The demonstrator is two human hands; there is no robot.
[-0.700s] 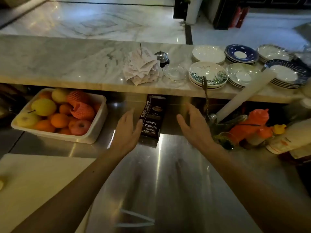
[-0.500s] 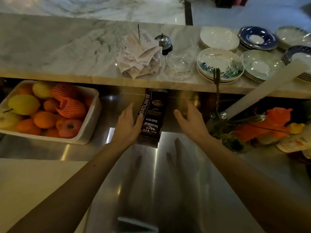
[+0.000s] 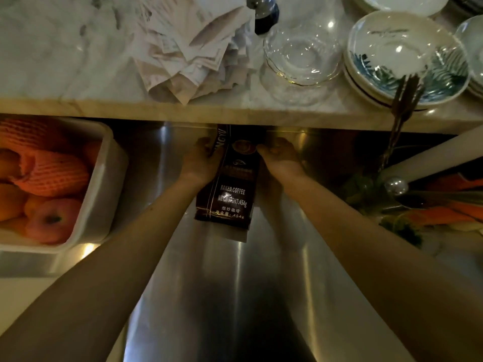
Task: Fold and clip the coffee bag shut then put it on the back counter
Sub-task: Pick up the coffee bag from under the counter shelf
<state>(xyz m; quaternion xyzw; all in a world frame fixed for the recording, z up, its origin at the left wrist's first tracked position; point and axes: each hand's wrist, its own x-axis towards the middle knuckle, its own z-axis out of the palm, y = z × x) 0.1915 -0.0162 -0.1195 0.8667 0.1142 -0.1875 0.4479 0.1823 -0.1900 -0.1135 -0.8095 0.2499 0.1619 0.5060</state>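
Observation:
A dark brown coffee bag (image 3: 230, 194) with white lettering stands upright on the steel worktop (image 3: 235, 296), its top hidden under the edge of the marble counter (image 3: 65, 61). My left hand (image 3: 202, 159) grips the bag's upper left side. My right hand (image 3: 278, 156) holds its upper right side, fingers curled against it. No clip is in view.
A white tub (image 3: 104, 184) of oranges, apples and netted fruit sits at the left. On the marble counter lie crumpled receipts (image 3: 193, 50), a glass dish (image 3: 300, 53) and stacked patterned plates (image 3: 407, 56). Orange squeeze bottles (image 3: 449, 207) and herbs crowd the right.
Both hands were open beside the bag; now they have closed on its upper sides. The camera has moved in closer and tilted down.

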